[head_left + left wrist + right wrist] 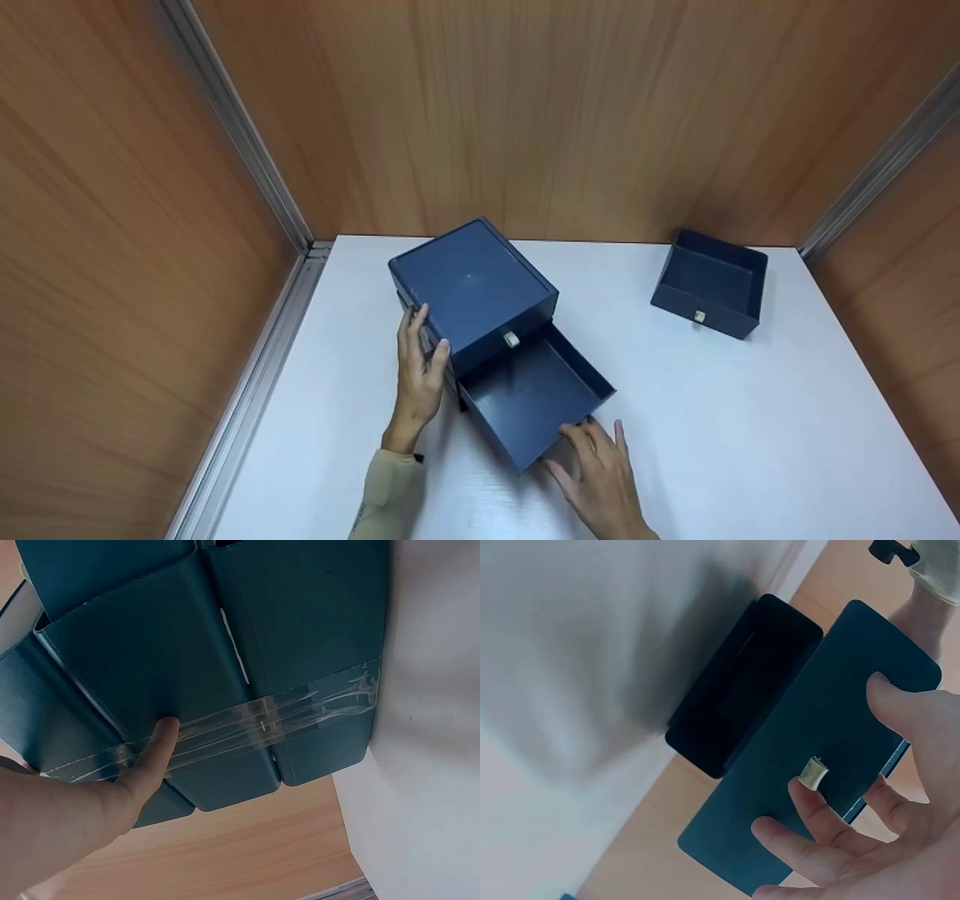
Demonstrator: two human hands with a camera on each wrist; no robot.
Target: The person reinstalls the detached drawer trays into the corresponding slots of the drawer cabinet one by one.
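Note:
A dark blue drawer cabinet (pixel 469 289) stands at an angle on the white table, with one drawer (pixel 529 394) pulled far out below its top, shut drawer. My left hand (pixel 420 371) rests along the cabinet's left side. In the left wrist view its thumb (pixel 154 757) presses on the side wall, beside clear tape (pixel 322 712). My right hand (pixel 604 476) is spread at the front of the pulled-out drawer. Thumb and fingertips touch that panel, one fingertip right at the small pale knob (pixel 813 773). Under this drawer is a dark, empty slot (pixel 742 686).
A loose, empty blue drawer (pixel 709 281) with a pale knob sits at the back right of the table (pixel 750 420). Wood-grain panels (pixel 562 112) enclose the back and sides, with metal rails (pixel 240 112) at the corners.

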